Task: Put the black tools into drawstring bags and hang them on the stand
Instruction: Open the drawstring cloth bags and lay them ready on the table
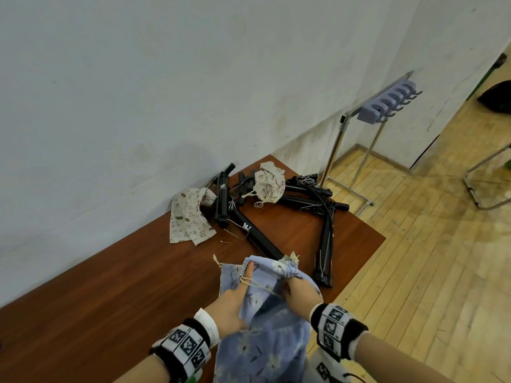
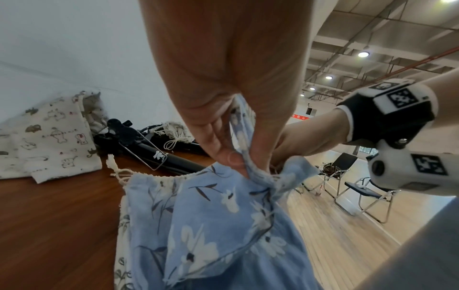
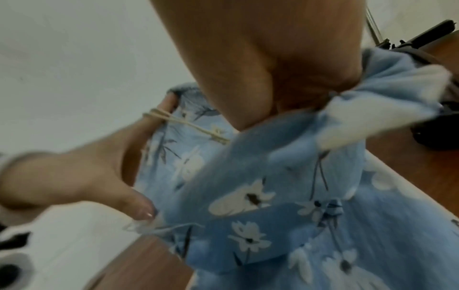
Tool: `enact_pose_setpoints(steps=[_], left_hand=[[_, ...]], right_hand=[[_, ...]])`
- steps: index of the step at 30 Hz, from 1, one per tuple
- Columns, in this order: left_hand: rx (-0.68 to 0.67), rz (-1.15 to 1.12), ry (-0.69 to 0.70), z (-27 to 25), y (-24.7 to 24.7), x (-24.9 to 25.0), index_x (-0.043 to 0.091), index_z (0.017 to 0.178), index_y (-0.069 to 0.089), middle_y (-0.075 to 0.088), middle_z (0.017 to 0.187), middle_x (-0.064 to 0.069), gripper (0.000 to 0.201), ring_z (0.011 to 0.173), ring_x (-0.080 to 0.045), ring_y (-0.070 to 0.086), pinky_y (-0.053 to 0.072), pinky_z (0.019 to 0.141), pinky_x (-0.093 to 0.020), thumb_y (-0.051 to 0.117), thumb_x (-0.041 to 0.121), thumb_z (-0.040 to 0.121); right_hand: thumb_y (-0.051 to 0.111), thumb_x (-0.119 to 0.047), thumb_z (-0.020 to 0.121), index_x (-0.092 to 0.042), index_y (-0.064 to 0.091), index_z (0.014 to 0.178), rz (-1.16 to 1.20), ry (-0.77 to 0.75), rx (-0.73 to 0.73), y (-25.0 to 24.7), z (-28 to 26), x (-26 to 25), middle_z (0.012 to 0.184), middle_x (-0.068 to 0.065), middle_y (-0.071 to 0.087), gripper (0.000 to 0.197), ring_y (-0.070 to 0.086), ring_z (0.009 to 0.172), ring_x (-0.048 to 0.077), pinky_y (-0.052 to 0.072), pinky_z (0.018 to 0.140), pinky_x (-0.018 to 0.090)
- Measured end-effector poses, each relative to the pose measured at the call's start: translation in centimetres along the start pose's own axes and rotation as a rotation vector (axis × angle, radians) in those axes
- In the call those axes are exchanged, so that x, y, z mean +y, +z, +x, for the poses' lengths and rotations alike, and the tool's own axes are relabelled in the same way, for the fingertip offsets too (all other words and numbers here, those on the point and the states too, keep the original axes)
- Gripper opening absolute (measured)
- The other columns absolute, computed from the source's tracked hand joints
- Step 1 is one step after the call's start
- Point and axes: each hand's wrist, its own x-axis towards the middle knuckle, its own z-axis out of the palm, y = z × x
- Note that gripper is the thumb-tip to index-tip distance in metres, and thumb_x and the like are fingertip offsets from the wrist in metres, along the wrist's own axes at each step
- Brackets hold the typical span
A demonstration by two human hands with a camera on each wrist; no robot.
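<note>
Blue floral drawstring bag at near table edge, mouth pinched by left hand and right hand. Black tools piled far, unbagged. Cord looped over left finger; could snag, cinching mouth shut before loading.

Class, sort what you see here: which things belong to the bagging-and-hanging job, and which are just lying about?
Belongs to the job:
blue floral drawstring bag, held by left hand and right hand
black tools
two cream printed bags
hook stand

Just lying about:
folding chairs
dark bag on the floor
</note>
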Motion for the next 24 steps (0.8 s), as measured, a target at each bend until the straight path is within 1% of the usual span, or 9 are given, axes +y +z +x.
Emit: enact_pose_setpoints(steps=[2,4,8,11,14,19,20,22,24], left_hand=[[0.000,0.025,-0.047,0.8,0.5,-0.2,0.028,0.147,-0.024,0.063,0.107,-0.019,0.113,0.079,-0.022,0.062,0.050,0.067,-0.025,0.065,0.009,0.080],[0.008,-0.020,-0.047,1.4,0.9,-0.1,0.032,0.141,-0.034,0.065,0.095,-0.013,0.120,0.061,-0.012,0.055,0.045,0.057,-0.016,0.066,0.010,0.079],[0.015,-0.046,-0.065,2.1,1.1,-0.4,0.034,0.138,-0.037,0.063,0.079,-0.010,0.122,0.054,-0.010,0.053,0.049,0.057,-0.021,0.066,0.006,0.079],[0.007,-0.044,-0.075,2.5,1.1,-0.7,0.033,0.139,-0.037,0.066,0.089,-0.019,0.125,0.061,-0.016,0.058,0.054,0.063,-0.027,0.067,0.005,0.078],[0.009,-0.072,-0.092,2.7,0.6,-1.1,0.037,0.137,-0.039,0.065,0.105,-0.018,0.132,0.071,-0.023,0.066,0.058,0.068,-0.031,0.072,0.005,0.075],[-0.023,-0.087,-0.038,2.3,-1.0,-1.3,0.042,0.138,-0.035,0.065,0.097,-0.017,0.130,0.060,-0.018,0.061,0.057,0.062,-0.029,0.073,0.008,0.075],[-0.026,-0.090,-0.015,2.3,-1.3,-1.2,0.044,0.138,-0.034,0.064,0.098,-0.016,0.130,0.059,-0.019,0.060,0.056,0.061,-0.029,0.073,0.008,0.075],[-0.037,-0.077,0.030,2.2,-2.0,-0.6,0.052,0.135,-0.033,0.057,0.091,-0.002,0.131,0.071,-0.029,0.065,0.059,0.069,-0.035,0.075,0.010,0.074],[-0.068,-0.060,0.075,2.1,-2.9,0.1,0.057,0.131,-0.034,0.051,0.096,0.000,0.134,0.090,-0.037,0.065,0.058,0.078,-0.045,0.078,0.013,0.072]], right_hand=[[0.042,-0.022,0.099,-0.011,0.063,0.112,0.037,0.056,-0.004,0.5,0.7,0.1,0.111,0.015,0.065,0.027,0.061,0.104,0.032,0.048,0.086,0.036],[0.045,-0.022,0.097,-0.014,0.063,0.112,0.051,0.089,-0.002,1.0,1.2,0.6,0.112,0.012,0.065,0.025,0.061,0.104,0.031,0.049,0.086,0.035],[0.051,-0.024,0.093,-0.021,0.065,0.115,0.082,0.102,0.036,1.9,2.1,2.0,0.117,0.001,0.066,0.026,0.063,0.104,0.019,0.051,0.087,0.028],[0.052,-0.021,0.091,-0.023,0.066,0.118,0.136,-0.007,-0.003,1.2,1.7,2.2,0.124,-0.002,0.064,0.031,0.060,0.112,0.017,0.048,0.094,0.025],[0.052,-0.018,0.094,-0.010,0.056,0.125,0.160,-0.139,-0.065,-1.6,-0.3,1.8,0.127,0.002,0.056,0.032,0.052,0.115,0.012,0.038,0.090,0.013],[0.042,-0.019,0.097,-0.016,0.050,0.108,0.091,-0.129,-0.128,-5.5,-3.3,2.7,0.083,0.006,0.058,0.014,0.060,0.074,0.027,0.043,0.059,0.028],[0.038,-0.014,0.099,-0.018,0.045,0.122,0.029,-0.132,-0.112,-6.0,-3.6,2.9,0.074,0.003,0.052,0.025,0.055,0.064,0.026,0.040,0.053,0.029],[0.035,-0.001,0.096,-0.022,0.011,0.152,-0.159,-0.124,-0.066,-7.3,-4.4,2.5,0.064,0.000,0.041,0.064,0.039,0.050,0.017,0.030,0.044,0.027],[0.037,0.005,0.093,-0.028,-0.005,0.153,-0.277,-0.106,0.037,-8.8,-5.1,1.7,0.060,-0.001,0.038,0.080,0.034,0.046,0.013,0.026,0.041,0.026]])
